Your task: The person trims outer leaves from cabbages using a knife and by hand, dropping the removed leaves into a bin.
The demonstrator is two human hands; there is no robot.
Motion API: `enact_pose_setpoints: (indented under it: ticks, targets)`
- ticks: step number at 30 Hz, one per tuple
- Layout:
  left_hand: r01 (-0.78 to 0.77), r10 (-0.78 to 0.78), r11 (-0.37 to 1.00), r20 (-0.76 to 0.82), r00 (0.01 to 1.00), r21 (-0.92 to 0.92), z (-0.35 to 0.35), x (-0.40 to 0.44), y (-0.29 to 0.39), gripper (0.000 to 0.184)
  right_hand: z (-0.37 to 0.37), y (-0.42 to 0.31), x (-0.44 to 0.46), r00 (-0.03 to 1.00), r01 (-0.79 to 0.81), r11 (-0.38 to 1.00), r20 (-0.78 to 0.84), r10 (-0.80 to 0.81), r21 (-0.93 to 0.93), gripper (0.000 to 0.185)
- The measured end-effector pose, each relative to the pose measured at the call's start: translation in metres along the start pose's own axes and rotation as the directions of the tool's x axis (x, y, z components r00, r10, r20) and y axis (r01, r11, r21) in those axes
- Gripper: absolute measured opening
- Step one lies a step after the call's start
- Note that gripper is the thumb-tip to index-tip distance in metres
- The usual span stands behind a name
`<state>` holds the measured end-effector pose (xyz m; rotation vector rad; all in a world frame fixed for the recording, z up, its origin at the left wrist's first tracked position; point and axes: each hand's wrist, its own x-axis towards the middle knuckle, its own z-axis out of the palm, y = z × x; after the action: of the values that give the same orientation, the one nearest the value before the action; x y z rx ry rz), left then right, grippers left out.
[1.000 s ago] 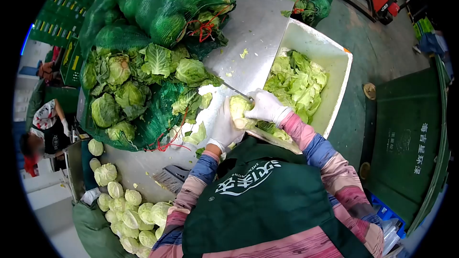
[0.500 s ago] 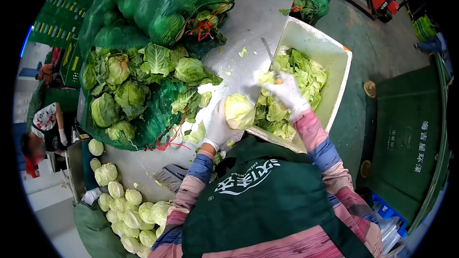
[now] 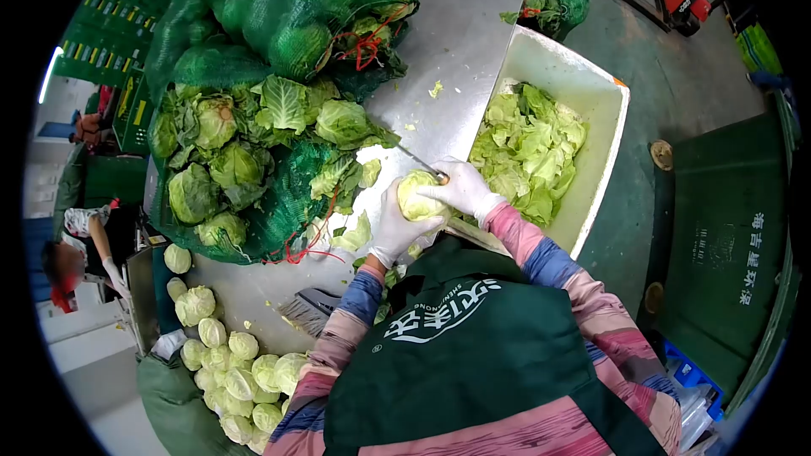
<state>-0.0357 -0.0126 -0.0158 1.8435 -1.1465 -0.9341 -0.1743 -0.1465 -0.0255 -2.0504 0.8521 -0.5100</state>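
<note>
My left hand [image 3: 395, 226], in a white glove, is wrapped round a pale green cabbage [image 3: 417, 196] from the left and below. In my right hand [image 3: 465, 189], also gloved, is a knife [image 3: 417, 159] whose blade points up and left beyond the cabbage. Fingers of that hand touch the cabbage's right side. The cabbage is held near the table edge, close to my apron. Trimmed leaves [image 3: 532, 156] lie in the white bin [image 3: 583, 203] to the right. Untrimmed cabbages [image 3: 235, 171] rest on a green mesh sack at the left.
A full mesh sack [image 3: 296, 13] with red ties lies on the metal table [image 3: 448, 25]. Trimmed cabbages [image 3: 241, 384] are heaped at lower left, near a brush [image 3: 311, 308]. A large green bin [image 3: 718, 236] stands at right. Another person [image 3: 84, 245] is at far left.
My right hand has moved left and down with the knife, from above the white bin to the cabbage. My left hand still holds the cabbage in nearly the same place.
</note>
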Motion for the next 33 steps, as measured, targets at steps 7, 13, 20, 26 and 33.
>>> enact_pose_setpoints:
  ticks: [7, 13, 20, 26, 33]
  targets:
    - [0.069, -0.049, 0.948, 0.070, 0.996, -0.312, -0.014, -0.002, -0.016, 0.096, -0.025, 0.070, -0.003, 0.736, -0.676, 0.737, -0.079, 0.673, -0.021, 0.029]
    - [0.293, -0.228, 0.192, 0.247, 0.942, -0.937, -0.017, -0.017, -0.021, 0.086, -0.019, 0.043, -0.021, 0.944, -0.301, 0.914, -0.048, 0.326, 0.273, 0.065]
    - [0.139, -0.201, -0.035, 0.143, 0.969, -0.990, -0.016, -0.029, -0.001, 0.101, -0.029, -0.087, -0.020, 0.979, 0.184, 0.944, -0.141, -0.149, 0.275, 0.063]
    - [0.225, 0.011, -0.118, 0.225, 0.974, -0.967, -0.026, -0.045, -0.038, 0.097, -0.015, -0.046, 0.003, 0.987, -0.012, 0.919, -0.143, 0.074, 0.395, 0.025]
    - [0.228, 0.029, -0.081, 0.226, 0.974, -0.970, -0.045, -0.040, 0.008, 0.085, -0.041, -0.021, -0.010, 0.961, -0.275, 0.947, 0.028, 0.275, 0.166, 0.043]
